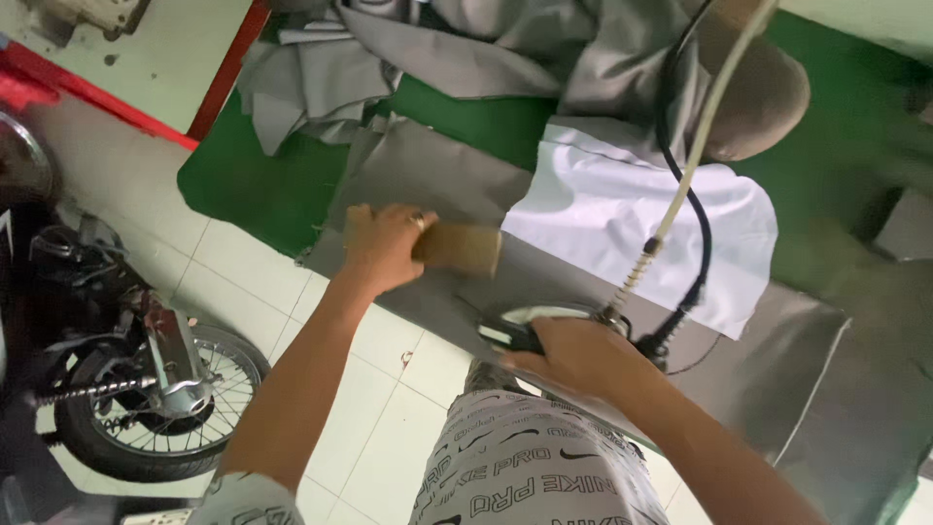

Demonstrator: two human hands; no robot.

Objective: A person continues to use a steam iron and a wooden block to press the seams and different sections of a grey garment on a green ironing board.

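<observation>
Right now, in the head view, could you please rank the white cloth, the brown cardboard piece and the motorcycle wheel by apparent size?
1. White cloth, largest.
2. Motorcycle wheel, though it stands lower, on the floor, so its true size is unsure.
3. Brown cardboard piece, smallest, partly under the left hand.

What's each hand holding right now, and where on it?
Right hand grips the iron by its handle. Left hand presses flat on a brown card piece, its grip not closed.

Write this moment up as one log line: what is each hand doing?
left hand: pressing tan card template on grey fabric | right hand: gripping steam iron | surface: green ironing table
</observation>
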